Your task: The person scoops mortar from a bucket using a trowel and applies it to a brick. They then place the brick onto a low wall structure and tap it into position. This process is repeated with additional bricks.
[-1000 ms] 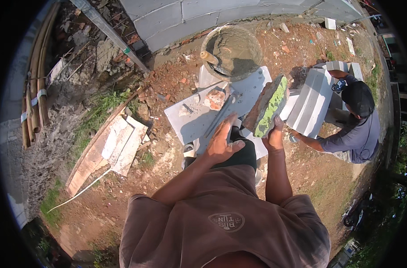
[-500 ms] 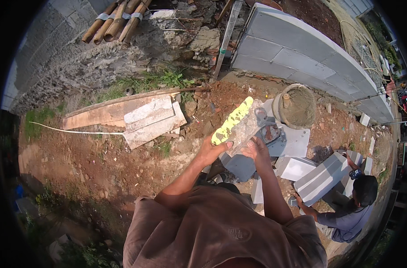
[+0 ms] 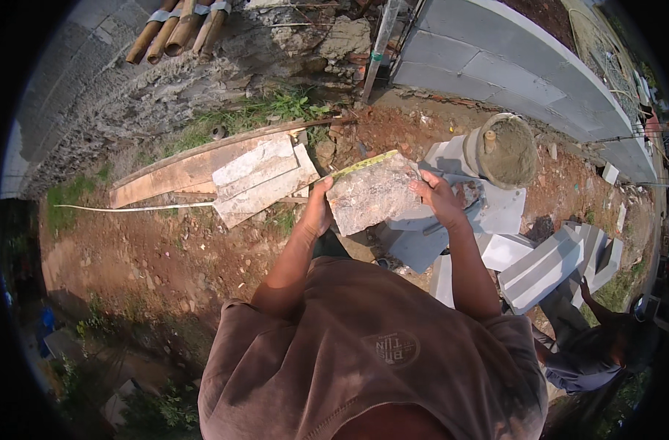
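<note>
A rough, mortar-crusted masonry slab (image 3: 375,192) with one yellow-painted edge is held up in front of my body. My left hand (image 3: 318,209) grips its left end, thumb on the near side. At the opposite end, my right hand (image 3: 441,198) is closed on the slab's edge. The broad rough face is turned up toward me, and the yellow edge shows as a thin strip along the far side. Beyond my right hand stands a bucket (image 3: 472,152) of wet grey mortar (image 3: 512,150), with a tool handle (image 3: 490,137) sticking out.
Grey flat sheets (image 3: 499,220) lie beneath the bucket. Light grey blocks (image 3: 540,271) are at right, beside a crouching co-worker (image 3: 591,359). Old boards (image 3: 265,172) rest on the dirt at left. A grey block wall (image 3: 488,73) runs along the far right; bamboo poles (image 3: 179,33) sit at upper left.
The slab has turned from upright and slanted to lying broad face up, its yellow side now mostly out of sight. My hands have spread to its two ends. The co-worker has shifted rightward.
</note>
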Motion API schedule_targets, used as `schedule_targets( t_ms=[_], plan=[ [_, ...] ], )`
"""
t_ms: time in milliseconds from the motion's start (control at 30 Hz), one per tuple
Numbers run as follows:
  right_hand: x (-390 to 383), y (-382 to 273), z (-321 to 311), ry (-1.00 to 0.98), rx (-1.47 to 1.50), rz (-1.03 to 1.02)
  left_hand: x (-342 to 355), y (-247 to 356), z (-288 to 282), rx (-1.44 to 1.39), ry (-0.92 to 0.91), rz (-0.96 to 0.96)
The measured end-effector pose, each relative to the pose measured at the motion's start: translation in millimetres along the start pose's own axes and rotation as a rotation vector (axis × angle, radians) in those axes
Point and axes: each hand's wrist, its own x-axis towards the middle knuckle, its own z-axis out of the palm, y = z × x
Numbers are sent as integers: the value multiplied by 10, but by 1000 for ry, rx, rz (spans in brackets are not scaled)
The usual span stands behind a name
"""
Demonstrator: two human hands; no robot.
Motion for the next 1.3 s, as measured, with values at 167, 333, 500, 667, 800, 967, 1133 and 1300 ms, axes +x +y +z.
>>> schedule_targets(
  t_ms=[167, 333, 500, 667, 800, 967, 1133, 1300],
  plan=[
    [348, -195, 325, 92, 197, -36, 432, 408, -130, 96, 99, -67],
    [588, -472, 621, 163, 267, -6, 609, 1008, -143, 242, 27, -52],
    [843, -438, 749, 192, 333, 35, 1028, 1287, -238, 448, 68, -52],
    [1011, -652, 814, 208, 418, 43, 1197, 1465, -209, 428, 128, -43],
    [1137, -742, 814, 229, 406, 74, 1284, 1566, -51, 446, 225, 22],
    [1477, -769, 697, 117, 389, 265, 1311, 1807, 165, 504, 280, 84],
    [1705, -916, 556, 32, 279, 197, 1356, 2050, 236, 816, 290, 45],
    [1578, -1134, 588, -189, 256, 152, 1288, 2065, -131, 568, 198, 108]
  ],
)
